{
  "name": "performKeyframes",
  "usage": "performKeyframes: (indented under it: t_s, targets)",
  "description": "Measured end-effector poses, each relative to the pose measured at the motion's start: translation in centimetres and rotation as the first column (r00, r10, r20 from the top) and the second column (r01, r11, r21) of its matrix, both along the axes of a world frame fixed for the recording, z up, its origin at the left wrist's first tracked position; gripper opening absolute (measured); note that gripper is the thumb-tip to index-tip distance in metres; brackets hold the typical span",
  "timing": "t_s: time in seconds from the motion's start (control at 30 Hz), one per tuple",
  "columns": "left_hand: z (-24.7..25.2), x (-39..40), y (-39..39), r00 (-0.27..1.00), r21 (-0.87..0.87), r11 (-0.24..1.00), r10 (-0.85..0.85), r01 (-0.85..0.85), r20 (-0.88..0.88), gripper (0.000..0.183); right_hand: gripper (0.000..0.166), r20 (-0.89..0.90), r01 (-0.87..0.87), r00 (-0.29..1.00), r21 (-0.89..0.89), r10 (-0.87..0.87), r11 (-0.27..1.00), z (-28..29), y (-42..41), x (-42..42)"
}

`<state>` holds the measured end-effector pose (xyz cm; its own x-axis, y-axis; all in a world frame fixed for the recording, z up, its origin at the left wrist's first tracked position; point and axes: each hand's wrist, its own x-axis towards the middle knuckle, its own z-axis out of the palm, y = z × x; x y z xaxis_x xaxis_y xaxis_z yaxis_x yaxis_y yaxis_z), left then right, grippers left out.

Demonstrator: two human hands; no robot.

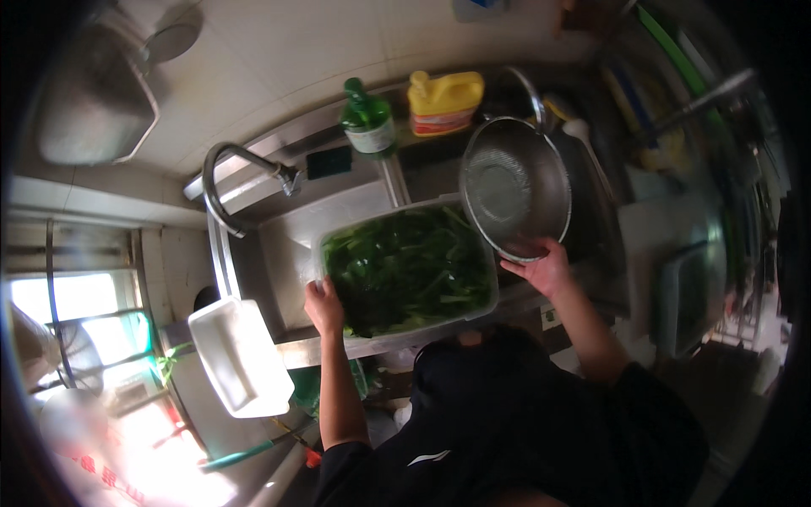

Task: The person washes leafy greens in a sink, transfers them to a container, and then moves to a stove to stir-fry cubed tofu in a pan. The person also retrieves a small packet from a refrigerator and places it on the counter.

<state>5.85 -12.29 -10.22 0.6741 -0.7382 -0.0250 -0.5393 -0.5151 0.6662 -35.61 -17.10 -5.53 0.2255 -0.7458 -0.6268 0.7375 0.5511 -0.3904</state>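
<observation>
A clear plastic tub [497, 295] full of wet leafy greens [405, 269] sits across the stainless steel sink [288, 253]. My left hand [325, 307] grips the tub's left rim near its front corner. With my right hand [546, 271] I hold a round metal strainer [507, 184] by its lower rim. The strainer is tilted up on edge with its hollow facing me, just right of the greens, and nothing shows inside it. Its lower left edge overlaps the tub's right side.
A curved faucet [218, 184] stands at the sink's left. Behind are a green pump bottle [367, 120], a yellow jug [445, 101] and a dark green scouring pad [328, 163]. A white plastic basin [244, 361] stands at left. Another clear tub [684, 298] is at right.
</observation>
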Motion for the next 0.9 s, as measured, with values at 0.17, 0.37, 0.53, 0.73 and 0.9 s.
performKeyframes:
  t_s: [0.17, 0.37, 0.53, 0.73, 0.9]
  targets:
    - [0.5, -0.4, 0.5, 0.999, 0.000, 1.000, -0.029, 0.029, 0.035, 0.029, 0.036, -0.523, 0.011, 0.852, -0.026, -0.023, 1.000, -1.7, 1.4, -6.2]
    - [0.5, -0.4, 0.2, 0.989, 0.085, 0.994, -0.080, 0.069, 0.124, 0.032, 0.045, -0.895, -0.264, 0.427, 0.012, 0.128, 0.965, -10.7, -1.3, -7.4]
    - [2.2, -0.7, 0.2, 0.972, 0.096, 0.989, -0.132, 0.115, 0.194, 0.035, 0.044, -0.970, -0.575, 0.143, 0.079, 0.195, 0.814, -11.4, -3.2, -3.2]
    - [3.8, -1.7, -0.3, 0.959, 0.153, 0.980, -0.157, 0.123, 0.236, 0.036, 0.044, -0.952, -0.584, 0.223, 0.040, 0.208, 0.811, -9.6, -2.4, -1.9]
    - [4.2, -2.6, -1.3, 0.943, 0.163, 0.973, -0.205, 0.167, 0.262, 0.032, 0.045, -0.972, -0.553, 0.204, -0.013, 0.120, 0.833, -11.6, -1.8, -3.1]
